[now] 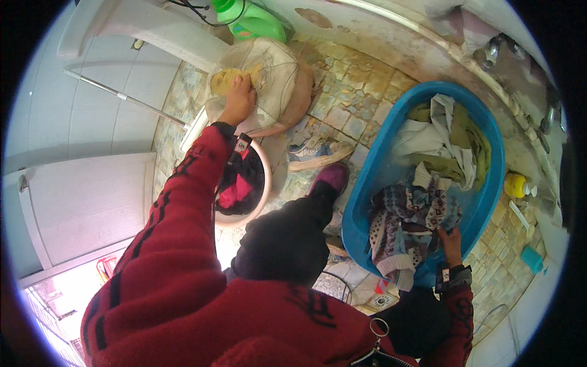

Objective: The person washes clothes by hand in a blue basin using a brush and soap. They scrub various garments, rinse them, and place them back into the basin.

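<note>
My left hand (240, 101) reaches out over a beige fabric-covered bundle (279, 73). Its fingertips rest on a flat yellow item (224, 82), perhaps soap or a cloth; whether they grip it is unclear. On the right, a long blue plastic tub (362, 179) holds cloudy water and laundry. At its near end my right hand (451, 245) has hold of a wet patterned knit sweater (403, 215), the fingers partly hidden in the fabric. One part of the sweater hangs over the tub's near rim. Olive and pale grey garments (422, 137) lie in the far end.
A pink-rimmed bucket (263, 202) with dark and red clothes stands below my left forearm. Beside my shoe (331, 178) sits a blue-and-white sneaker (316, 153). A green detergent jug (254, 23), a yellow bottle (516, 185), a white brush (519, 214) and a long-handled mop (128, 98) are around.
</note>
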